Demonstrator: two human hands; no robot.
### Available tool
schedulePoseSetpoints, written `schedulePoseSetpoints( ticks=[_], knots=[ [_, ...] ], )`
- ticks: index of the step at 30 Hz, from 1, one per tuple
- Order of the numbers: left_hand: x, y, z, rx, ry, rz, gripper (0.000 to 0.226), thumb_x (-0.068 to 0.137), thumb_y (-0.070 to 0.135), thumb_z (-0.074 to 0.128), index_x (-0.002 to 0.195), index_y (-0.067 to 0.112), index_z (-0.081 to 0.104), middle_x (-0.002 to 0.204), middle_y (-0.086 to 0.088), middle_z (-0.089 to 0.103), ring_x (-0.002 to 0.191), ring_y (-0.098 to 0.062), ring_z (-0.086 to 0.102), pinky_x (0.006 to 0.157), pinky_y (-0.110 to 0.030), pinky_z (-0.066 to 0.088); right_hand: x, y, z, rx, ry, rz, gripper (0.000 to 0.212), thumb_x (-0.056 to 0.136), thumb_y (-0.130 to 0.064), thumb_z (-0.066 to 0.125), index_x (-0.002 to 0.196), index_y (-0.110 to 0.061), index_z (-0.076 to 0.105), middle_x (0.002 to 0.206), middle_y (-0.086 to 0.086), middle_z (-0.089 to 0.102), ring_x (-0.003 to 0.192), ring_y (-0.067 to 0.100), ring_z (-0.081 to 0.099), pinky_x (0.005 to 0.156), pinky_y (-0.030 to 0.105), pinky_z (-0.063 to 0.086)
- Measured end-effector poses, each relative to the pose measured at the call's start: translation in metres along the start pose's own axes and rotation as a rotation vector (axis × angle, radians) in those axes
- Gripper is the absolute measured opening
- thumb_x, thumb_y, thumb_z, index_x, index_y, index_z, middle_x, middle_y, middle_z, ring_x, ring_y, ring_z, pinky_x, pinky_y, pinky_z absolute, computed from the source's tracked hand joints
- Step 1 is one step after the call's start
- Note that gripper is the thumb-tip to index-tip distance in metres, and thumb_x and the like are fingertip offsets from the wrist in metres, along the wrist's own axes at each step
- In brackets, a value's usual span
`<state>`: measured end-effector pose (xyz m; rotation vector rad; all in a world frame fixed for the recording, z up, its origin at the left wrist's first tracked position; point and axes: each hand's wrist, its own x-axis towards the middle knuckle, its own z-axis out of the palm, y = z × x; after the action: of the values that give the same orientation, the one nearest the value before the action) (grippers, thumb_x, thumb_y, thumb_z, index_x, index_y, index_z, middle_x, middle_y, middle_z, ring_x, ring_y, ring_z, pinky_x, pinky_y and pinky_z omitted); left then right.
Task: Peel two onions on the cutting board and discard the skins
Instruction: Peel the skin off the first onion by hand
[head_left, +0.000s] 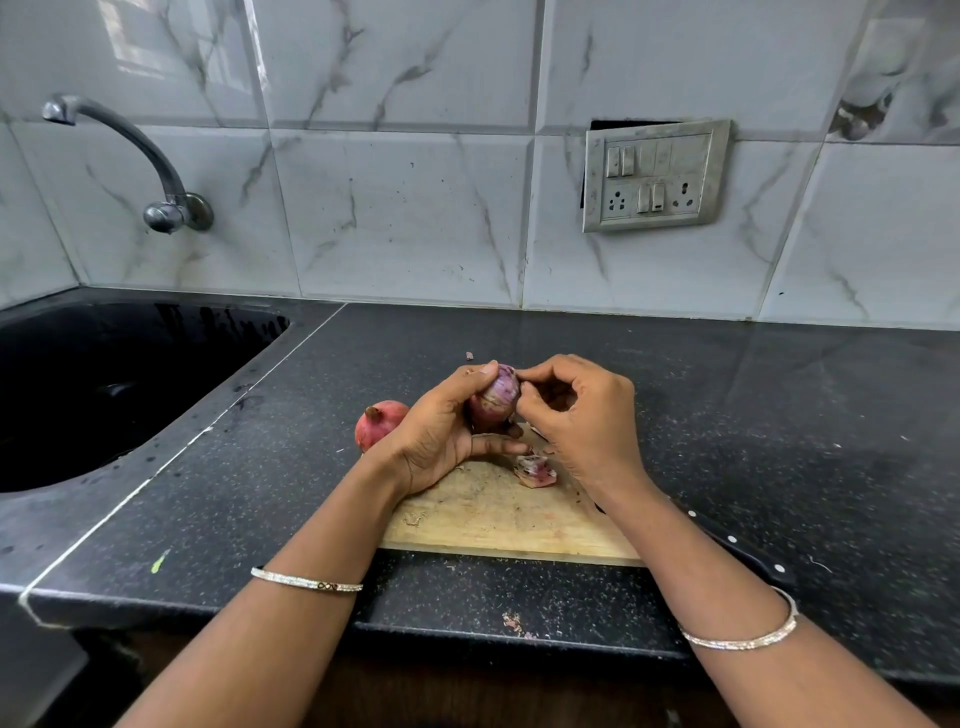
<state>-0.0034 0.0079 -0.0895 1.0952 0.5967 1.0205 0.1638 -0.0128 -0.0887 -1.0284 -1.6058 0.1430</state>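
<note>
In the head view, a partly peeled purple onion (496, 397) is gripped by the left hand (441, 431) just above the pale wooden cutting board (498, 519), long axis upright. Its skin is pinched near the tip by the right hand (582, 415), close on its right. An unpeeled red onion (376, 423) lies behind the left hand.

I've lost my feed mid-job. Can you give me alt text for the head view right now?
The left hand grips a partly peeled onion above the wooden cutting board while the right hand pinches its skin near the top. A second onion, unpeeled, lies just left of the left hand, and peel scraps lie on the board.
</note>
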Motion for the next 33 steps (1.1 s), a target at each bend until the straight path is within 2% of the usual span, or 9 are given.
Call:
schedulePoseSetpoints(
  ticks=[5, 10, 13, 16, 20, 24, 27, 31, 33],
  knots=[
    [-0.002, 0.000, 0.001, 0.008, -0.014, -0.011, 0.041, 0.097, 0.032, 0.055, 0.126, 0.002, 0.056, 0.102, -0.016, 0.065, 0.077, -0.023, 0.065, 0.060, -0.035, 0.059, 0.003, 0.003, 0.000, -0.012, 0.016, 0.029, 0.008, 0.083, -0.004, 0.074, 0.085, -0.012, 0.078, 0.074, -0.007, 0.072, 0.069, 0.007, 0.067, 0.064, 0.015, 0.051],
    [0.000, -0.001, -0.001, 0.014, 0.028, 0.011, 0.035, 0.098, 0.031, 0.056, 0.121, 0.005, 0.058, 0.101, -0.015, 0.062, 0.075, -0.022, 0.062, 0.053, -0.033, 0.056, 0.004, 0.000, -0.005, 0.056, -0.021, 0.061, 0.009, 0.085, -0.009, 0.075, 0.089, -0.015, 0.080, 0.077, -0.010, 0.075, 0.071, 0.005, 0.071, 0.065, 0.016, 0.055],
    [0.000, 0.002, 0.000, 0.018, 0.050, 0.039, 0.028, 0.101, 0.030, 0.051, 0.112, 0.008, 0.064, 0.098, -0.015, 0.062, 0.073, -0.021, 0.060, 0.050, -0.031, 0.054, 0.004, -0.001, -0.006, 0.050, -0.072, 0.001, 0.011, 0.083, -0.014, 0.081, 0.095, -0.015, 0.081, 0.084, -0.009, 0.077, 0.077, 0.003, 0.072, 0.070, 0.019, 0.058],
    [-0.002, 0.003, 0.001, 0.021, 0.067, 0.053, 0.024, 0.103, 0.029, 0.048, 0.107, 0.012, 0.065, 0.095, -0.012, 0.064, 0.072, -0.020, 0.059, 0.047, -0.027, 0.051, 0.004, 0.000, -0.004, 0.025, -0.048, -0.044, 0.011, 0.082, -0.013, 0.083, 0.093, -0.015, 0.082, 0.085, -0.008, 0.076, 0.077, 0.003, 0.072, 0.070, 0.020, 0.058],
    [-0.002, 0.004, 0.001, 0.025, 0.102, 0.056, 0.025, 0.103, 0.031, 0.048, 0.110, 0.011, 0.063, 0.097, -0.012, 0.062, 0.072, -0.019, 0.058, 0.045, -0.026, 0.047, 0.008, 0.001, -0.002, 0.052, -0.052, -0.032, 0.009, 0.082, -0.012, 0.084, 0.091, -0.015, 0.083, 0.083, -0.008, 0.077, 0.076, 0.005, 0.072, 0.070, 0.021, 0.058],
    [-0.001, 0.004, 0.001, 0.044, 0.143, 0.055, 0.026, 0.102, 0.033, 0.050, 0.114, 0.013, 0.062, 0.100, -0.013, 0.061, 0.071, -0.019, 0.058, 0.045, -0.025, 0.044, 0.020, 0.002, -0.006, 0.074, -0.130, -0.004, 0.010, 0.082, -0.012, 0.084, 0.091, -0.015, 0.083, 0.081, -0.006, 0.077, 0.074, 0.008, 0.072, 0.068, 0.025, 0.058],
    [0.001, 0.003, 0.001, 0.036, 0.161, 0.054, 0.027, 0.102, 0.033, 0.051, 0.116, 0.012, 0.060, 0.103, -0.015, 0.058, 0.071, -0.019, 0.059, 0.045, -0.026, 0.045, 0.031, 0.002, -0.010, 0.012, -0.188, -0.068, 0.007, 0.082, -0.011, 0.084, 0.088, -0.014, 0.083, 0.079, -0.006, 0.076, 0.071, 0.008, 0.071, 0.066, 0.025, 0.058],
    [0.003, 0.004, 0.002, 0.026, 0.176, 0.079, 0.022, 0.103, 0.028, 0.051, 0.112, 0.011, 0.062, 0.103, -0.013, 0.061, 0.073, -0.019, 0.060, 0.053, -0.028, 0.053, 0.023, 0.001, -0.002, -0.038, -0.120, -0.125, 0.003, 0.080, -0.008, 0.081, 0.080, -0.011, 0.079, 0.073, -0.005, 0.071, 0.066, 0.008, 0.065, 0.062, 0.030, 0.056],
    [0.003, 0.003, 0.001, 0.037, 0.177, 0.080, 0.023, 0.103, 0.028, 0.051, 0.112, 0.011, 0.063, 0.100, -0.012, 0.062, 0.072, -0.018, 0.060, 0.049, -0.027, 0.051, 0.019, 0.002, 0.002, -0.099, -0.092, -0.166, 0.004, 0.079, -0.008, 0.079, 0.078, -0.011, 0.076, 0.073, -0.005, 0.068, 0.066, 0.008, 0.063, 0.061, 0.029, 0.055]
  ],
)
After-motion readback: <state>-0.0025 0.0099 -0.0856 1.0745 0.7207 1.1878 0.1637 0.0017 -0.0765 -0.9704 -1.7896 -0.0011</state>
